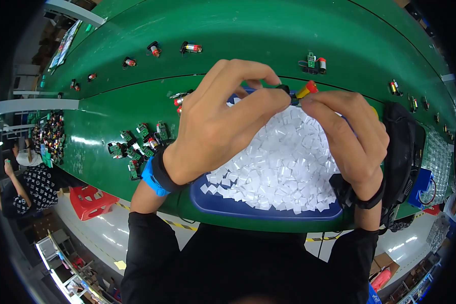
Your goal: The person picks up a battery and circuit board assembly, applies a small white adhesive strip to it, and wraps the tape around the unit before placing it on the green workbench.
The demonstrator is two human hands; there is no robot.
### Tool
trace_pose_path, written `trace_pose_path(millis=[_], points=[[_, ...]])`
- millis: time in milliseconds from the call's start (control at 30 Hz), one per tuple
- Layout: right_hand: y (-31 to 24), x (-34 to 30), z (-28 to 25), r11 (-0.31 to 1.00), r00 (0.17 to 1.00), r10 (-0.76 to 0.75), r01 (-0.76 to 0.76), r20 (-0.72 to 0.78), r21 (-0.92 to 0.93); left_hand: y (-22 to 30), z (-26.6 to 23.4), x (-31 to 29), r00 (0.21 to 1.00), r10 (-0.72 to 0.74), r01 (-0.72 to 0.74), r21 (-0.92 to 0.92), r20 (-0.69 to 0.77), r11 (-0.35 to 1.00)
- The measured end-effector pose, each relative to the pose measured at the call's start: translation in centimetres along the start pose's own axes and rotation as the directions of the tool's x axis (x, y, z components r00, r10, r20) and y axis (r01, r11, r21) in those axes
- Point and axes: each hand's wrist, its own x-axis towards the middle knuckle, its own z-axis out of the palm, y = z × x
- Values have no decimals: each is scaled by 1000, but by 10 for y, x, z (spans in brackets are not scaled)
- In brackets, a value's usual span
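Paper squares [281,167] in tray [223,205]; circuit boards [137,144] left of tray.

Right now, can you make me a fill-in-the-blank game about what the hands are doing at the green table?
1. The left hand and right hand together pinch a small part with a ____ and yellow end.
2. Under the hands, a blue tray is heaped with little ____ squares.
3. The left wrist wears a ____ band.

Missing words: red; white; blue
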Motion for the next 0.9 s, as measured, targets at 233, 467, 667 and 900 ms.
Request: trace_pose_path(millis=[233, 467, 667, 900], points=[[6, -3, 4, 998, 990, -38, 30, -137, -55, 1, -4, 3, 992, 126, -120, 217, -17, 969], [2, 2, -2, 996, 992, -78, 74, -95, -44, 1, -2, 1, 996, 80, -77, 72, -35, 994], [-7, 3, -11, 998, 998, -58, 57, -34, -31, 4, -12, 3, 988, -89, 124, -295, 129, 947], [-16, 0, -10, 991, 993, -109, 113, -44, 76, -16, -21, 3, 505, -222, 862, -499, 834, 86]])
